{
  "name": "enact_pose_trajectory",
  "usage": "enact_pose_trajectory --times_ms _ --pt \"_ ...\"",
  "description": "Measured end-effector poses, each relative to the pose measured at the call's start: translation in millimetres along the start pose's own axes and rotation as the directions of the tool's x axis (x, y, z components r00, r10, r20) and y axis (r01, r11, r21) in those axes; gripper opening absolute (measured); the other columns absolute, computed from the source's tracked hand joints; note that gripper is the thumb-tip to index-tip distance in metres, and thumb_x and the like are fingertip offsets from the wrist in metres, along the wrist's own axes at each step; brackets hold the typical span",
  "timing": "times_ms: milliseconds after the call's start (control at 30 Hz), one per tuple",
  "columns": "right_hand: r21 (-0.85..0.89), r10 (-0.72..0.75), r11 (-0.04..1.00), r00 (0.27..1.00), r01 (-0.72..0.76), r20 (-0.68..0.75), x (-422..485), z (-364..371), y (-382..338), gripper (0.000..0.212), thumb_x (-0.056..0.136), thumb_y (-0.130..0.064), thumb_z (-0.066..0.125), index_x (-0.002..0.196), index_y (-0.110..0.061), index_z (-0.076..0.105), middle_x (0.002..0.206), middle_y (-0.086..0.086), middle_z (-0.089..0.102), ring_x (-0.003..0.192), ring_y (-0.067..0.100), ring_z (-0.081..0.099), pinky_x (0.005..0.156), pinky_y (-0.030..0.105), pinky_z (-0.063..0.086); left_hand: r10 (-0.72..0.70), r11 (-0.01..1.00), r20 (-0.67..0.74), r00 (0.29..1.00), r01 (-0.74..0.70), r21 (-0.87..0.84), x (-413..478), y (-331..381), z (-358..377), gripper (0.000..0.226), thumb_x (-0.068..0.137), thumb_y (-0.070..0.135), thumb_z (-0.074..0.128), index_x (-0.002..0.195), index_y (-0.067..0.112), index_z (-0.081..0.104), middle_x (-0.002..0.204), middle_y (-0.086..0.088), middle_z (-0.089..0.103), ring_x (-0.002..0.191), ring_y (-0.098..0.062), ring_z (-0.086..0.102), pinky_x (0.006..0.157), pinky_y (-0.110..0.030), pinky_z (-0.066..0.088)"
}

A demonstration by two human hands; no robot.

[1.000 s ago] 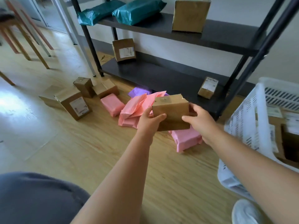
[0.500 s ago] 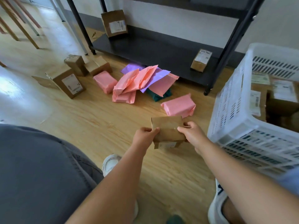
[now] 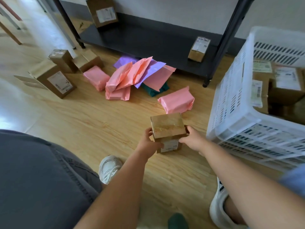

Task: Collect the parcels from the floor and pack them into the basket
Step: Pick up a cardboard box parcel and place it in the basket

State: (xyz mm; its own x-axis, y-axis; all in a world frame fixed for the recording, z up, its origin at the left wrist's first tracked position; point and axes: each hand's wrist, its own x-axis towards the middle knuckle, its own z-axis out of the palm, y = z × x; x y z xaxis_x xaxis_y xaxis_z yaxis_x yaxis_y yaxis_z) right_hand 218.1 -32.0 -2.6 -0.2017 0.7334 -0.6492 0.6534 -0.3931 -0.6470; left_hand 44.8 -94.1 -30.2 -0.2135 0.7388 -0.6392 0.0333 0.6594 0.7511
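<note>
Left hand and right hand clamp opposite sides of a small brown cardboard box, fingers curled round its edges. A white label shows on its near face. The box is just left of the white slotted plastic basket, apart from its wall. It may be resting on the wooden floor, though the angle does not settle that. Inside the basket lie labelled brown cartons. Left of the basket, beyond the held box, lies a pink wrapped parcel. Farther left is a heap of pink and purple mailer bags. Well away from the basket stand several brown boxes.
</note>
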Motion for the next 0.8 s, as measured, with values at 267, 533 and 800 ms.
enact_pose_trajectory --times_ms 267,533,800 --pt "0.131 -0.032 0.990 0.994 0.046 -0.107 9.9 -5.1 -1.5 0.016 0.094 -0.028 0.059 0.108 -0.021 0.060 0.104 -0.005 0.067 0.091 0.011 0.061 0.081 0.033 0.052 -0.008 0.999 -0.160 0.987 0.001 -0.045 5.7 2.3 1.6 0.053 0.089 0.032 0.068 0.134 0.016 0.045 0.123 0.002 0.061 0.106 -0.019 0.062 0.096 -0.040 0.051" --pt "0.125 -0.001 0.992 0.998 0.008 -0.061 13.6 12.2 5.3 0.051 0.092 -0.019 0.061 0.141 -0.020 0.046 0.140 0.001 0.051 0.117 0.020 0.054 0.101 0.034 0.042 -0.070 0.996 -0.221 0.973 0.080 0.037 18.3 -8.8 4.4 0.041 0.094 0.028 0.059 0.131 0.012 0.052 0.118 -0.003 0.063 0.100 -0.021 0.063 0.088 -0.039 0.054" --pt "0.015 0.115 0.993 0.993 -0.116 0.015 23.6 29.2 24.3 0.085 0.094 -0.016 0.061 0.156 -0.024 0.004 0.157 0.001 0.030 0.137 0.025 0.039 0.103 0.033 0.034 -0.068 0.928 -0.129 0.989 0.110 0.355 17.9 -17.3 13.6 0.049 0.095 0.026 0.054 0.142 0.022 0.040 0.113 -0.003 0.064 0.104 -0.025 0.063 0.082 -0.033 0.050"
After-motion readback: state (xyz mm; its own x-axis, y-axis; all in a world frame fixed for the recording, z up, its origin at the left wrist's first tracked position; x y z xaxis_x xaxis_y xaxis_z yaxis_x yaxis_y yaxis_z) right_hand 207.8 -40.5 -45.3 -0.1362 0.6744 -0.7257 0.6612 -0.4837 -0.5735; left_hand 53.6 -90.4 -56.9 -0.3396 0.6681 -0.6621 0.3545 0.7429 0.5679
